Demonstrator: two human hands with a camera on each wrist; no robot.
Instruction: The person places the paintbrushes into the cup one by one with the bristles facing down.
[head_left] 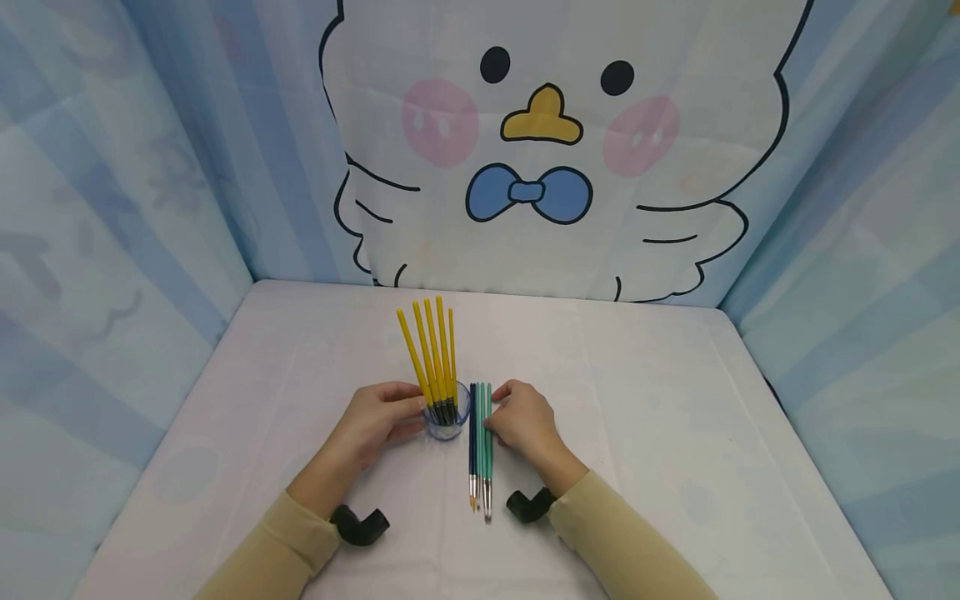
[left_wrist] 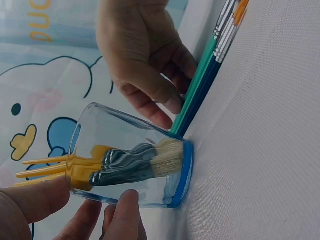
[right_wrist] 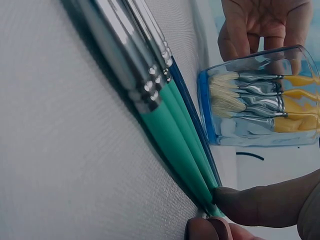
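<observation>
A clear cup (head_left: 446, 432) with a blue base stands upright on the table, holding several yellow-handled paintbrushes (head_left: 431, 350), bristles down. My left hand (head_left: 378, 417) holds the cup from its left side; in the left wrist view the thumb lies near the rim and the fingers along the wall. Right of the cup, dark blue paintbrushes (head_left: 472, 442) and green paintbrushes (head_left: 489, 458) lie side by side, bristles toward me. My right hand (head_left: 527, 421) pinches the handle end of the outermost green paintbrush, the thumb (right_wrist: 245, 205) on the handle in the right wrist view.
A pale cloth covers the table (head_left: 637, 433). Curtains (head_left: 112, 208) hang at both sides, and a backdrop (head_left: 540, 250) with a cartoon figure closes the far edge. A black curved piece sits at each wrist, the left one (head_left: 362, 527) and the right one (head_left: 529, 505).
</observation>
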